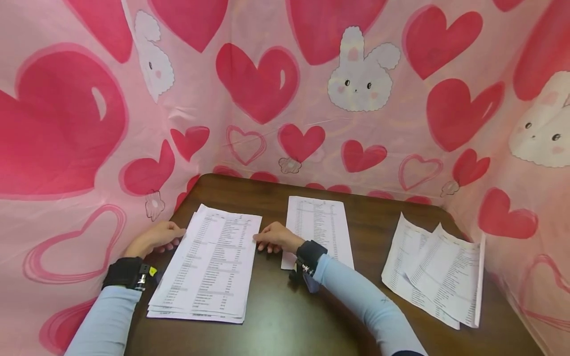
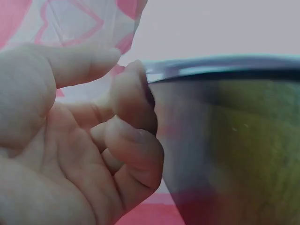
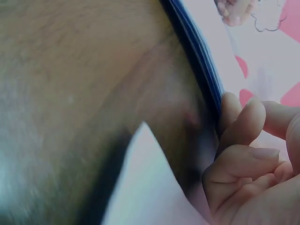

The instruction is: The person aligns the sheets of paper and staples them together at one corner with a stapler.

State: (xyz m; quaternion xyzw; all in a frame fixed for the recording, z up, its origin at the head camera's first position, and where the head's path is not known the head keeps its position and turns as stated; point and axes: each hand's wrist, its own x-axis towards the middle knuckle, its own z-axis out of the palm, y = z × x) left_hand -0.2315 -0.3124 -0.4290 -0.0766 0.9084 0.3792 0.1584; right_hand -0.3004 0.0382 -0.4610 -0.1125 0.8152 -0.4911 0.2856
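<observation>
A stack of printed paper sheets (image 1: 218, 262) lies at the left of the table, its lower sheets showing unevenly at the near edge. My left hand (image 1: 157, 238) is at the stack's left edge; in the left wrist view, loosely bent fingers (image 2: 136, 140) touch that edge while the thumb stays apart from it. On the opposite side, my right hand (image 1: 278, 237) holds the right edge by its fingertips. The right wrist view shows the layered edge of the stack (image 3: 199, 51) against curled fingers (image 3: 243, 124).
Beneath the right forearm lies another printed sheet or pile (image 1: 316, 222). Curled, overlapping sheets (image 1: 434, 277) rest at the right of the brown table (image 1: 285, 316). A pink heart-and-rabbit cloth (image 1: 311, 109) surrounds the back and sides.
</observation>
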